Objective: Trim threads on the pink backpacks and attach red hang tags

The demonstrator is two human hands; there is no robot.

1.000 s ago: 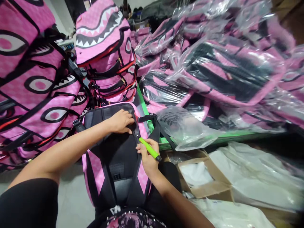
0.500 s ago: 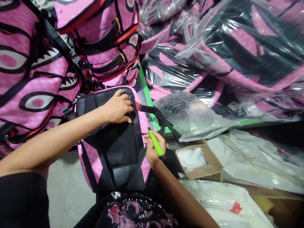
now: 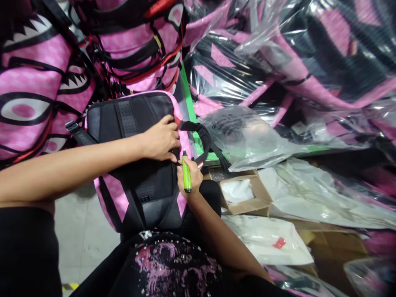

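Pale tiled floor [image 3: 72, 231], yellow-and-black floor marking [image 3: 70, 286], green edging strip [image 3: 187, 93]

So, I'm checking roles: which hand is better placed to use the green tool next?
Likely the right hand: it holds the green tool by the backpack, while the left hand rests on its back panel.

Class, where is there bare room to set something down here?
Pale floor tiles show between the left sleeve and the held backpack, below the left forearm; that patch looks usable. Crowded: upper left, with stacked pink bags, and right, with wrapped bags.
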